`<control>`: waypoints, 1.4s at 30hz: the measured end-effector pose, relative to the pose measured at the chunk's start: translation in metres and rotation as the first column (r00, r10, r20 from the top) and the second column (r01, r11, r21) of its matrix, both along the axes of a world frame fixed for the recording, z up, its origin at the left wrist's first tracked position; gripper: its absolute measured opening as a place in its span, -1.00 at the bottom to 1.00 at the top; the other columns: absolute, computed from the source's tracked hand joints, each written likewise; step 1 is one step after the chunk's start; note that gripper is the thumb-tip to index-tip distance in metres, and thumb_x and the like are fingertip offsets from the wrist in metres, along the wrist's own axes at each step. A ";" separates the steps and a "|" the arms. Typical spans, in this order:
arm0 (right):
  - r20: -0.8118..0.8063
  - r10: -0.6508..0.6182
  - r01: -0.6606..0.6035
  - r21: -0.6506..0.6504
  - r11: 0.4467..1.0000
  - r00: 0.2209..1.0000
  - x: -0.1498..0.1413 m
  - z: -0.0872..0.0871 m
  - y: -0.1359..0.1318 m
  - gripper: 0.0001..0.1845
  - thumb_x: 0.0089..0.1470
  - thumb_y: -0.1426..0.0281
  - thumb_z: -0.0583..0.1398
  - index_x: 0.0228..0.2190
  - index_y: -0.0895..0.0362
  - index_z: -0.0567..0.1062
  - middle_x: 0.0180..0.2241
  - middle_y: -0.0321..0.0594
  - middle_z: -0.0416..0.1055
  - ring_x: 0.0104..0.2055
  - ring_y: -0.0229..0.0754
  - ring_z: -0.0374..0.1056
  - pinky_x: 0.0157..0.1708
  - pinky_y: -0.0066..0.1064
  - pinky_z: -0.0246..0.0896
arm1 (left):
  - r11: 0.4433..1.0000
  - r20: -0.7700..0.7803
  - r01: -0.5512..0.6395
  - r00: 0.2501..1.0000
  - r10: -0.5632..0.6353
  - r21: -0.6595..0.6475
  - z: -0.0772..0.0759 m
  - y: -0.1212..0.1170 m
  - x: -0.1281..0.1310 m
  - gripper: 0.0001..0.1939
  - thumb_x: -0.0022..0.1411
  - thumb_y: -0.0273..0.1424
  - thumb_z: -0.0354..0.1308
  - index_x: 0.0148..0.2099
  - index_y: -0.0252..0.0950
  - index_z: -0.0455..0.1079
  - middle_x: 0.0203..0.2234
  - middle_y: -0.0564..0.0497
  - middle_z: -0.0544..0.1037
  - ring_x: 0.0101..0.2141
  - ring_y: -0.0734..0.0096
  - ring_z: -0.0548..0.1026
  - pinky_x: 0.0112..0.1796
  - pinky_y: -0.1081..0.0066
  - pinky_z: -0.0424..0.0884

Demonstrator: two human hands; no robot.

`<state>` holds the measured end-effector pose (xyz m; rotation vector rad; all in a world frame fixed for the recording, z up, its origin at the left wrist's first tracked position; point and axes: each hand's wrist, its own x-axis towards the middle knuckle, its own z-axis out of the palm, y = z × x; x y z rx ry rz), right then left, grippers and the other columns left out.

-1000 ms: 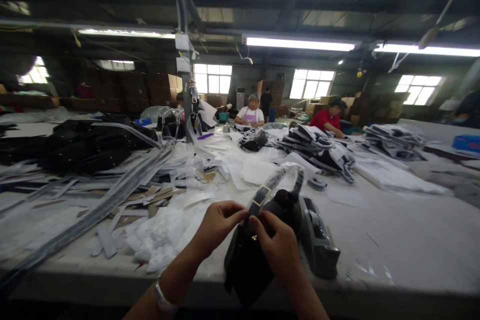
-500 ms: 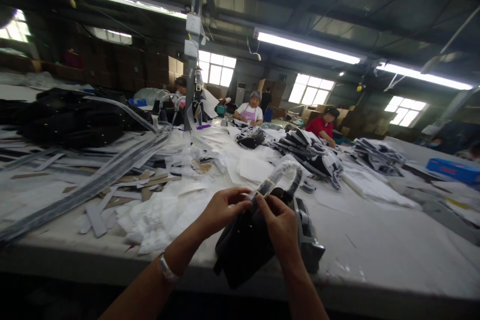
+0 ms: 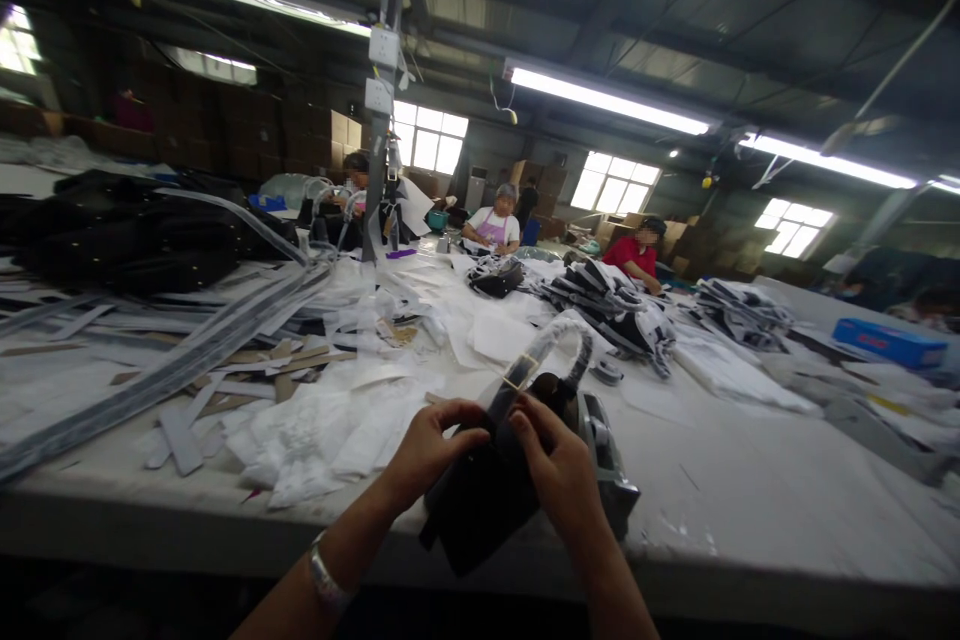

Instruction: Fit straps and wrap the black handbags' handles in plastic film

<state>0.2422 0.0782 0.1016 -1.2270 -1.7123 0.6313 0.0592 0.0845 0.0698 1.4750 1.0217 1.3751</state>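
Observation:
A black handbag (image 3: 480,510) stands near the table's front edge, tilted, its top facing away from me. Its handle (image 3: 574,335) arches up, wrapped in clear plastic. Across the near leg of the handle lies a thin yellowish band (image 3: 521,372). My left hand (image 3: 439,445) is closed, thumb and fingertips at the left side of this leg's base. On the other side, my right hand (image 3: 559,460) pinches the same base just below the band. Both hands partly hide the bag's top. Close to the bag's right side sits a grey tape dispenser (image 3: 609,460).
White wrapping sheets (image 3: 322,430) and card strips (image 3: 180,440) lie to the left, with black bags (image 3: 127,230) piled behind. Stacked black-and-white pieces (image 3: 607,305) are across the table (image 3: 750,510). A blue box (image 3: 889,342) lies at right. Several people work beyond.
My fingers have come off the yellowish band and moved slightly down to the base of the handle. The band now shows across the handle above them. The view has shifted slightly.

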 end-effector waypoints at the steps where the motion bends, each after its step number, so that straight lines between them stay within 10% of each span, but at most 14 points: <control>1: 0.060 0.009 -0.009 0.008 1.000 0.998 0.003 -0.006 -0.007 -0.59 0.20 0.17 0.17 0.03 0.06 0.48 -0.06 -0.13 0.54 0.02 0.05 0.41 0.05 -0.13 0.24 | 1.000 -0.002 -0.024 1.000 0.024 0.001 -0.006 -0.005 -0.002 -0.73 0.11 -0.38 0.30 -0.10 -0.29 0.55 -0.15 -0.10 0.64 -0.08 0.11 0.56 0.01 0.18 0.44; 4: 0.243 0.045 -0.056 0.040 0.998 0.969 0.013 -0.029 -0.026 -0.61 0.12 0.31 0.27 0.01 0.03 0.49 -0.05 -0.15 0.54 0.05 0.08 0.39 0.17 0.02 0.09 | 0.987 -0.004 -0.164 0.987 0.164 0.003 -0.033 -0.022 -0.008 -0.62 0.19 -0.32 0.24 0.06 -0.25 0.45 0.03 -0.12 0.54 0.06 0.09 0.47 0.06 0.14 0.42; 12: 0.365 0.117 -0.211 0.229 0.950 0.924 0.024 -0.061 -0.028 -0.75 0.09 0.63 0.22 -0.29 0.04 0.55 -0.36 -0.34 0.55 -0.25 -0.16 0.48 0.25 0.01 -0.13 | 0.957 -0.102 -0.285 0.955 0.279 -0.047 -0.087 -0.050 0.002 -0.71 0.13 -0.23 0.26 -0.12 -0.23 0.49 -0.25 -0.03 0.63 -0.21 0.15 0.60 -0.16 0.26 0.55; 17: 0.394 0.125 -0.245 0.270 0.931 0.910 0.025 -0.066 -0.024 -0.78 0.11 0.60 0.21 -0.29 0.04 0.52 -0.37 -0.33 0.55 -0.27 -0.17 0.48 0.26 -0.05 -0.16 | 0.948 -0.125 -0.314 0.940 0.318 0.053 -0.031 -0.029 0.003 -0.58 0.30 -0.09 0.05 0.06 -0.20 0.45 0.01 -0.09 0.56 0.06 0.10 0.48 0.07 0.18 0.39; 20: 0.359 0.084 -0.204 0.311 0.928 0.930 0.023 -0.070 -0.026 -0.79 0.07 0.62 0.23 -0.33 0.06 0.52 -0.39 -0.33 0.55 -0.28 -0.16 0.48 0.26 -0.05 -0.18 | 0.995 -0.099 -0.071 0.992 0.078 0.069 0.014 -0.013 0.014 -0.55 0.32 -0.10 0.03 0.10 -0.23 0.46 -0.02 -0.09 0.60 0.01 0.12 0.51 0.05 0.22 0.39; 23: 0.295 0.025 -0.132 0.349 0.928 0.955 0.021 -0.075 -0.026 -0.76 0.03 0.63 0.26 -0.34 0.04 0.53 -0.41 -0.36 0.55 -0.30 -0.17 0.47 0.29 -0.05 -0.25 | 0.995 -0.101 0.096 0.990 -0.095 0.004 0.025 -0.008 0.023 -0.61 0.27 -0.15 0.15 0.01 -0.28 0.54 -0.24 -0.05 0.68 -0.20 0.17 0.59 -0.18 0.34 0.49; 29: 0.204 -0.001 -0.087 0.423 0.902 0.979 0.017 -0.082 -0.020 -0.76 0.01 0.57 0.34 -0.34 -0.01 0.54 -0.41 -0.44 0.56 -0.27 -0.20 0.47 0.34 -0.07 -0.42 | 0.998 -0.013 -0.055 0.998 0.054 -0.015 -0.016 -0.020 0.013 -0.65 0.23 -0.15 0.21 -0.06 -0.26 0.56 -0.21 -0.04 0.68 -0.17 0.16 0.59 -0.14 0.35 0.49; 35: 0.260 -0.017 -0.096 0.415 0.905 0.965 0.021 -0.063 -0.007 -0.78 0.07 0.59 0.30 -0.30 0.01 0.55 -0.36 -0.39 0.57 -0.21 -0.17 0.47 0.33 0.04 -0.41 | 0.985 0.025 -0.174 0.984 0.174 -0.002 -0.025 -0.022 0.011 -0.49 0.20 -0.18 0.23 0.15 -0.23 0.38 0.09 -0.08 0.52 0.12 0.09 0.43 0.10 0.20 0.39; 39: 0.270 -0.106 -0.031 0.460 0.887 0.957 0.027 -0.067 -0.020 -0.79 0.11 0.55 0.26 -0.22 0.03 0.54 -0.29 -0.30 0.58 -0.18 -0.09 0.48 0.28 0.11 -0.21 | 0.936 -0.051 -0.348 0.935 0.351 0.052 -0.067 -0.041 0.011 -0.54 0.16 -0.24 0.27 0.09 -0.21 0.36 0.03 -0.09 0.52 0.04 0.14 0.49 0.01 0.21 0.48; 42: 0.160 -0.265 0.107 0.632 0.768 0.951 0.029 -0.086 -0.045 -0.71 0.17 0.45 0.23 -0.05 0.05 0.50 -0.15 -0.16 0.58 -0.11 -0.02 0.49 0.15 -0.01 0.12 | 0.939 -0.144 -0.345 0.929 0.341 -0.001 -0.101 -0.065 0.015 -0.67 0.13 -0.33 0.29 -0.04 -0.21 0.41 -0.13 -0.04 0.58 -0.11 0.19 0.56 -0.10 0.26 0.53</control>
